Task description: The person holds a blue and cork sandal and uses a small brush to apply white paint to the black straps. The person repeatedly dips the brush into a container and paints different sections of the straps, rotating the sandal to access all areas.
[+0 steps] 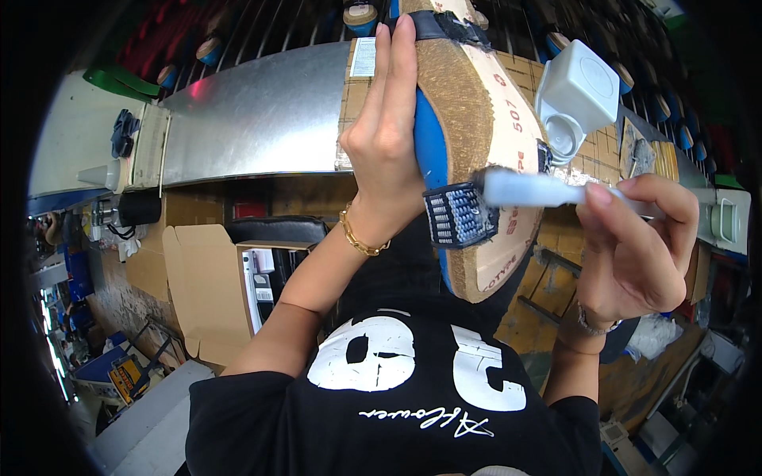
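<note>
A blue shoe last [429, 139] is held up sole side outward, with a brown and cream insole [474, 103] on it. My left hand [386, 131] is closed against its left side, fingers pointing up along the edge. A dark strap with a beaded or woven surface [459, 216] wraps over the insole's lower part; a plain black strap [429, 25] crosses farther up. Between the thumb and fingers of my right hand [639, 238] is a whitish brush [528, 189], slightly blurred. Its dark tip meets the insole beside the beaded strap, though the exact contact is unclear.
A white plastic pot [582, 83] with a small round cup stands on cardboard just right of the last. A metal bench top [254, 119] runs left. Racks with blue lasts [210, 51] line the far side. An open cardboard box [206, 278] sits lower left.
</note>
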### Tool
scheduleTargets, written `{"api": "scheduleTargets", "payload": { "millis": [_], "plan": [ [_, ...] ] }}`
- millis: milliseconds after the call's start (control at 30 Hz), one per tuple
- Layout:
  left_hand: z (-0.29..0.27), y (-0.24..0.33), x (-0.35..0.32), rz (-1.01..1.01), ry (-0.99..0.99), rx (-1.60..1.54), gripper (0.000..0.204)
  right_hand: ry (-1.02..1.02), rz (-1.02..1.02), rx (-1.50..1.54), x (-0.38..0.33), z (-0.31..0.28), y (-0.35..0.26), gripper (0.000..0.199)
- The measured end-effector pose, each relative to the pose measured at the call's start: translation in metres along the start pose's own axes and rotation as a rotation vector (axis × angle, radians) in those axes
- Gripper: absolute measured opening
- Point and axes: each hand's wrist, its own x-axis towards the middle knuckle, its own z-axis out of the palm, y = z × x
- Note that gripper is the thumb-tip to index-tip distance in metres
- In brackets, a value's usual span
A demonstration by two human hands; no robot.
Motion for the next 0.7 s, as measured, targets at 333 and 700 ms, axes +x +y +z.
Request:
{"api": "scheduleTargets", "payload": {
  "millis": [333, 700],
  "plan": [
    [-0.005, 0.004, 0.005, 0.116, 0.078, -0.059, 0.086, -0.330, 0.175, 0.379, 0.004, -0.017, 0.007, 0.017],
    [-0.007, -0.007, 0.000, -0.139, -0.038, 0.026, 0.084, -0.064, -0.148, -0.136, -0.019, 0.002, -0.035, 0.037]
  ]
}}
